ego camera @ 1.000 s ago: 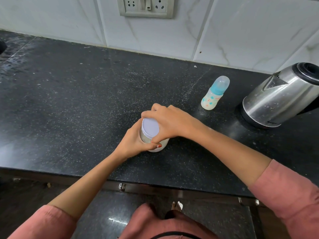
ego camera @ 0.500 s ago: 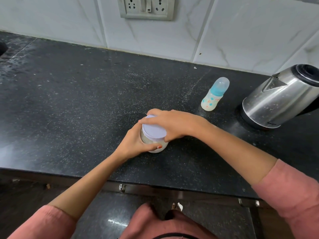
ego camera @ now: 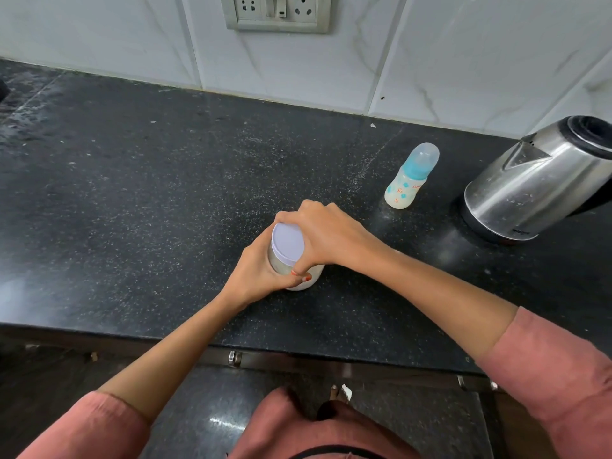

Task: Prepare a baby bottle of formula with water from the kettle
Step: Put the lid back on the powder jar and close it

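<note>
left hand (ego camera: 256, 276) grips formula jar (ego camera: 306, 280) body mid-counter (ego camera: 132, 210), right hand (ego camera: 326, 238) curls round its pale lid (ego camera: 287, 241). capped baby bottle (ego camera: 410, 177) upright right of jar, steel kettle (ego camera: 536, 183) further right.

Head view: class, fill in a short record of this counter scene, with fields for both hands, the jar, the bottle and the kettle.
left hand: grips the body of the jar
right hand: fingers curled round the lid
jar: stands on the counter, lid on
baby bottle: upright, capped, apart from the jar, untouched
kettle: right of the baby bottle, untouched
</note>
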Motion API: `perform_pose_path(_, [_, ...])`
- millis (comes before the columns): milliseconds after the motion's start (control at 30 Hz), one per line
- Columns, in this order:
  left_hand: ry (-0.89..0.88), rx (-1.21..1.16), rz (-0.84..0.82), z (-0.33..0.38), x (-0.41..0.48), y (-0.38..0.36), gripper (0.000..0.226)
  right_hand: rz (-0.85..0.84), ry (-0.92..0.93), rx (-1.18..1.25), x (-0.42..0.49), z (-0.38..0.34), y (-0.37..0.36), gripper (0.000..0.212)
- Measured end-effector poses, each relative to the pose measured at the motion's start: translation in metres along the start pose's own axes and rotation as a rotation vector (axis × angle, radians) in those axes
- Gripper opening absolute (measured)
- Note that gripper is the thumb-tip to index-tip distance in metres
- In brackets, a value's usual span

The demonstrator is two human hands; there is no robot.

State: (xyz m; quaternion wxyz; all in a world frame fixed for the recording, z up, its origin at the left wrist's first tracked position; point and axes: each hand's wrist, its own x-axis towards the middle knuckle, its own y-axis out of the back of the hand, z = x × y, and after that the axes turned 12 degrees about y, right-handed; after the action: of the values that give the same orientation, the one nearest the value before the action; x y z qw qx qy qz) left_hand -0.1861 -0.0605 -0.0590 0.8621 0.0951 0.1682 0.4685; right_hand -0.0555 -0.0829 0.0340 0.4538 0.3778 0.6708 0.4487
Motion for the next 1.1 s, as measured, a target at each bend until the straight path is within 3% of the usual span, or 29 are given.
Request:
perform_pose_path(233, [-0.019,-0.025,-0.035,-0.002,0.002,0.001,0.075,-0.006,-0.015,0.042,-0.006,0.005,-0.004,0.086])
perform_pose_path(367, [-0.024,-0.008,-0.078,-0.005,0.004,0.005,0.080,-0.054,0.078,0.234,-0.010,0.013,0.000,0.081])
perform_pose_path(533, [-0.046,0.007,-0.091,-0.009,0.005,0.006,0.087,0.178,0.047,0.407,-0.016,0.013,-0.009,0.064])
perform_pose_path(700, [-0.066,0.031,-0.046,-0.009,0.004,0.004,0.084,0.304,-0.013,0.485,-0.023,0.010,-0.018,0.063])
perform_pose_path(833, [-0.053,0.021,-0.047,-0.009,0.002,0.004,0.084,0.348,0.026,0.616,-0.028,0.019,-0.026,0.077])
perform_pose_path(1100, [-0.051,0.087,-0.212,-0.015,0.009,0.014,0.098,0.526,-0.098,1.066,-0.034,0.027,-0.093,0.104])
